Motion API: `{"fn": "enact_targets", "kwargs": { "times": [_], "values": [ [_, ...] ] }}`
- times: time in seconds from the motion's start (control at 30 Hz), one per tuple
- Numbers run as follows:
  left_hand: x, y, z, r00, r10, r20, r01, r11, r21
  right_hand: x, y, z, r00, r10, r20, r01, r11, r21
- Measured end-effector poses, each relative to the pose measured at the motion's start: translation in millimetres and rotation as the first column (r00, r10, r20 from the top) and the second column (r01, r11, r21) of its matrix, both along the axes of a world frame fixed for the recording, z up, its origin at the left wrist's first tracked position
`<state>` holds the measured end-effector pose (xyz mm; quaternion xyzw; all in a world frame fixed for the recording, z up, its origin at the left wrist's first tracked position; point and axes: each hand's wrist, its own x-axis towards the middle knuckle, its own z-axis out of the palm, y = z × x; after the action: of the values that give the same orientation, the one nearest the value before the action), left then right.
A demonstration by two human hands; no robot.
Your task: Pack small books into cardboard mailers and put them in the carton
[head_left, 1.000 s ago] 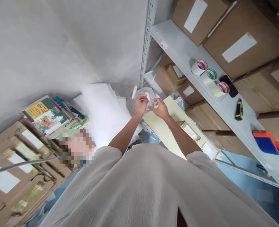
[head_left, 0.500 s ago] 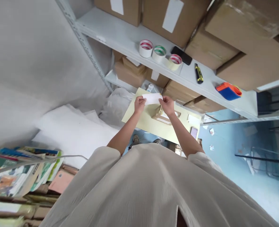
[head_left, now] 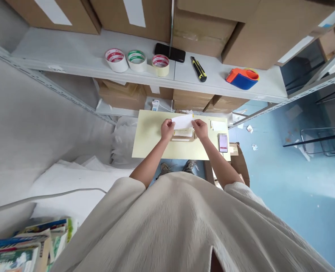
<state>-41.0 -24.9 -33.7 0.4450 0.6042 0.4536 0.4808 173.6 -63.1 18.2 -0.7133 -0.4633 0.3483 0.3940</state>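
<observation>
Between my two hands a small white paper slip [head_left: 182,122] is held up, with a yellow mark at its right corner. My left hand [head_left: 167,128] pinches its left edge, and my right hand [head_left: 200,128] pinches the right edge. Just below the slip, a cardboard box [head_left: 181,139] with white labels rests on the pale yellow table [head_left: 150,139]; the slip partly covers it. To the right of my right hand lie some white papers [head_left: 218,125] and a phone [head_left: 223,142] with its screen lit.
Above the table runs a grey shelf [head_left: 79,56] carrying rolls of tape [head_left: 137,61], a black phone-like object [head_left: 169,52], a box cutter [head_left: 198,69] and an orange-and-blue item [head_left: 242,78]. Cardboard boxes [head_left: 204,34] stand behind them. White sheets [head_left: 79,177] and books [head_left: 22,241] are at left.
My view has turned, so the shelf and table now look more level and the shelf items sit further left. Both hands still hold the slip, over the box.
</observation>
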Motion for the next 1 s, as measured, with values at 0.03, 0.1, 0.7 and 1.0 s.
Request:
{"fn": "enact_targets", "kwargs": {
  "times": [0.03,0.1,0.7,1.0],
  "values": [
    [2,0,-2.6,1.000,-0.019,-0.015,0.019,1.000,-0.007,4,-3,-5,1.000,-0.002,0.018,0.002,1.000,-0.019],
    [5,-2,-7.4,0.998,-0.039,-0.047,0.038,0.999,-0.019,9,-8,-14,0.999,0.000,0.047,0.003,0.998,-0.065],
    [5,-17,-20.1,0.822,-0.274,-0.499,0.255,0.961,-0.108,4,-19,-48,0.894,0.257,0.366,-0.136,0.936,-0.326],
    [-2,-27,-5.8,0.633,-0.363,-0.683,0.461,0.886,-0.044,1,-24,-51,0.730,0.376,0.571,-0.273,0.926,-0.261]
  ]
}}
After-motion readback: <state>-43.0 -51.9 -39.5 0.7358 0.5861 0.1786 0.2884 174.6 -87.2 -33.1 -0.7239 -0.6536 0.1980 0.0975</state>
